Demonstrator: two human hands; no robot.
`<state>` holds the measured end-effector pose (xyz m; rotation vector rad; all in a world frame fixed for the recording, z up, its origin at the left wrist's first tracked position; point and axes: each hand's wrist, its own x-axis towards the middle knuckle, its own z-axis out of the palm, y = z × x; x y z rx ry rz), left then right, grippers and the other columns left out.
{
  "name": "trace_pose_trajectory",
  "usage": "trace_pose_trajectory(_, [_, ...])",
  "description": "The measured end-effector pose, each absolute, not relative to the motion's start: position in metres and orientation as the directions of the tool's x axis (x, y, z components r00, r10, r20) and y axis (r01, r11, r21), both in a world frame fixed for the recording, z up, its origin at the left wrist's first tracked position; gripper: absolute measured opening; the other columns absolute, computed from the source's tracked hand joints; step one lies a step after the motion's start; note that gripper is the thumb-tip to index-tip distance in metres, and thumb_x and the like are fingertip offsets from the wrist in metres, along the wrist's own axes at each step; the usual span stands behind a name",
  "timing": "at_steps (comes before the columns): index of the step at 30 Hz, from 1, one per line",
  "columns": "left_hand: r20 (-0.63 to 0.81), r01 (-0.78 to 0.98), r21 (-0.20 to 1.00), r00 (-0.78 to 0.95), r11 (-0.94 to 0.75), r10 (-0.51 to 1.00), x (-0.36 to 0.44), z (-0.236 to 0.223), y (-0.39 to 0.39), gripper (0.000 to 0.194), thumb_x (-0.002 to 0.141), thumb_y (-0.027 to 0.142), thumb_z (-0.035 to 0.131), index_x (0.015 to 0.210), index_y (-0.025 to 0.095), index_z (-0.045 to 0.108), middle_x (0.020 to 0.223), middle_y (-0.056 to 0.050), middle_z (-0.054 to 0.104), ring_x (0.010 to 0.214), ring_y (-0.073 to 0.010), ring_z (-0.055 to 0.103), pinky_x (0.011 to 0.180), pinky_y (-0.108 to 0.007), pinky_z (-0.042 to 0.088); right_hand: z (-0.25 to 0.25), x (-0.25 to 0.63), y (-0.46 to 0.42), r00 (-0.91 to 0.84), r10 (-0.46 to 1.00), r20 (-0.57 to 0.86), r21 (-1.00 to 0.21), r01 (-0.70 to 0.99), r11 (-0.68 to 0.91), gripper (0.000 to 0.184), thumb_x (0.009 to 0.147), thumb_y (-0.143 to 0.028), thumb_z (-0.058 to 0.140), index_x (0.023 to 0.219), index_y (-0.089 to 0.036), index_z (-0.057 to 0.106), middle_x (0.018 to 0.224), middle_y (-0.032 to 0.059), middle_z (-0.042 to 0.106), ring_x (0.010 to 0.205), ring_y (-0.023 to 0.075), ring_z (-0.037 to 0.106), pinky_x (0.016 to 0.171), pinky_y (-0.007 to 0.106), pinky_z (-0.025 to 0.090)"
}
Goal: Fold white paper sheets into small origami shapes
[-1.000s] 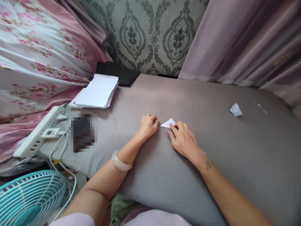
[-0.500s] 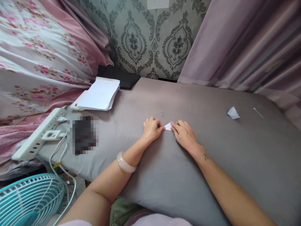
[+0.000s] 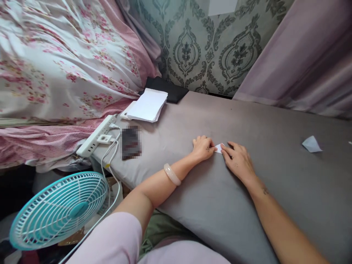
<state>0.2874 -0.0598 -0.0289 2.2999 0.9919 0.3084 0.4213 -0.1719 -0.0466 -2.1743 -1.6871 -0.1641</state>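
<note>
A small folded piece of white paper (image 3: 218, 148) lies on the grey cloth-covered surface, between my two hands. My left hand (image 3: 204, 148) is closed, its thumb and finger at the paper's left corner and the other fingers curled against the cloth. From the other side, my right hand (image 3: 238, 160) holds the paper's right edge with its fingertips. Most of the paper's right part is hidden under those fingers. A second folded white paper (image 3: 312, 144) sits well off to the right, touched by neither hand.
A stack of white paper (image 3: 148, 104) lies at the back left, by a black flat item (image 3: 173, 94). Nearer are a power strip (image 3: 95, 137) with cables and a blurred dark object (image 3: 131, 143). A turquoise fan (image 3: 63, 209) stands below the left edge. Patterned wall and curtains border the back.
The view has swung left, so everything sits further right in the picture. Both hands stay at the folded paper; the right hand's fingers are somewhat more spread.
</note>
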Motion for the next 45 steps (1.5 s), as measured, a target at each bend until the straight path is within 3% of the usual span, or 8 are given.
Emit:
trace_pose_trajectory(9, [0.030, 0.331, 0.862, 0.722, -0.383, 0.691, 0.288, -0.032, -0.059, 0.008, 0.076, 0.021, 0.064, 0.072, 0.016, 0.059, 0.065, 0.002, 0.057, 0.066, -0.0127, 0.050, 0.068, -0.026, 0.037, -0.049, 0.422, -0.173, 0.375, 0.880, 0.291, -0.639, 0.761, -0.113, 0.032, 0.086, -0.029, 0.049, 0.110, -0.020, 0.069, 0.111, 0.0109, 0.064, 0.105, 0.0238, 0.058, 0.096, 0.042, 0.044])
trace_pose_trajectory(12, [0.030, 0.111, 0.982, 0.708, -0.153, 0.706, 0.290, -0.030, -0.064, 0.013, 0.072, 0.022, 0.066, 0.071, 0.015, 0.055, 0.063, 0.003, 0.053, 0.061, -0.0098, 0.048, 0.063, -0.023, 0.036, -0.043, 0.425, -0.176, 0.516, 0.802, 0.301, -0.837, 0.546, -0.036, 0.029, 0.081, -0.031, 0.057, 0.105, -0.022, 0.069, 0.108, 0.0087, 0.065, 0.101, 0.0208, 0.061, 0.094, 0.039, 0.045])
trace_pose_trajectory(15, [0.080, -0.206, 0.975, 0.668, 0.080, 0.740, 0.291, -0.024, -0.073, 0.026, 0.069, 0.025, 0.072, 0.086, 0.016, 0.055, 0.076, 0.001, 0.057, 0.070, -0.0096, 0.052, 0.069, -0.022, 0.039, -0.031, 0.422, -0.181, 0.709, 0.674, 0.208, -0.973, 0.222, 0.067, 0.050, 0.071, -0.038, 0.071, 0.117, -0.024, 0.062, 0.118, 0.0091, 0.062, 0.104, 0.0208, 0.060, 0.092, 0.038, 0.047])
trace_pose_trajectory(17, [0.123, -0.338, 0.932, 0.640, 0.133, 0.759, 0.291, -0.019, -0.080, 0.033, 0.071, 0.028, 0.073, 0.097, 0.017, 0.056, 0.082, 0.001, 0.057, 0.076, -0.0098, 0.053, 0.074, -0.022, 0.039, -0.022, 0.416, -0.183, 0.741, 0.668, 0.067, -0.991, -0.028, 0.129, 0.057, 0.064, -0.042, 0.077, 0.116, -0.025, 0.061, 0.119, 0.0081, 0.062, 0.103, 0.0205, 0.060, 0.090, 0.037, 0.048])
trace_pose_trajectory(19, [0.135, -0.390, 0.907, 0.627, 0.159, 0.767, 0.291, -0.017, -0.085, 0.036, 0.072, 0.029, 0.073, 0.103, 0.018, 0.057, 0.082, 0.001, 0.055, 0.077, -0.0094, 0.052, 0.076, -0.022, 0.039, -0.016, 0.407, -0.184, 0.662, 0.747, -0.064, -0.958, -0.252, 0.141, 0.046, 0.063, -0.045, 0.078, 0.103, -0.024, 0.067, 0.105, 0.0064, 0.068, 0.096, 0.0194, 0.062, 0.085, 0.035, 0.049])
trace_pose_trajectory(23, [0.094, -0.389, 0.890, 0.664, 0.236, 0.742, 0.291, -0.016, -0.092, 0.038, 0.073, 0.028, 0.074, 0.106, 0.019, 0.059, 0.080, 0.002, 0.055, 0.075, -0.0089, 0.051, 0.078, -0.023, 0.039, -0.012, 0.392, -0.179, 0.637, 0.759, -0.137, -0.871, -0.443, 0.215, 0.030, 0.062, -0.041, 0.080, 0.084, -0.022, 0.072, 0.093, 0.0031, 0.071, 0.085, 0.0154, 0.062, 0.078, 0.030, 0.048])
trace_pose_trajectory(32, [-0.073, -0.169, 0.940, 0.748, 0.296, 0.660, 0.287, -0.007, -0.093, 0.030, 0.064, 0.032, 0.079, 0.085, 0.014, 0.065, 0.082, -0.004, 0.065, 0.076, -0.0124, 0.057, 0.075, -0.027, 0.042, -0.005, 0.403, -0.190, 0.576, 0.813, -0.079, -0.993, -0.121, -0.011, 0.033, 0.066, -0.045, 0.074, 0.086, -0.019, 0.076, 0.081, 0.0054, 0.072, 0.073, 0.0164, 0.060, 0.068, 0.030, 0.045])
trace_pose_trajectory(45, [-0.176, 0.043, 0.968, 0.817, 0.246, 0.549, 0.284, -0.012, -0.087, 0.027, 0.065, 0.035, 0.077, 0.073, 0.014, 0.063, 0.062, 0.000, 0.059, 0.057, -0.0079, 0.050, 0.057, -0.023, 0.034, -0.005, 0.415, -0.194, 0.664, 0.746, 0.044, -0.997, 0.079, -0.011, 0.032, 0.070, -0.048, 0.070, 0.058, -0.018, 0.066, 0.056, -0.0014, 0.057, 0.057, 0.0122, 0.049, 0.058, 0.028, 0.039])
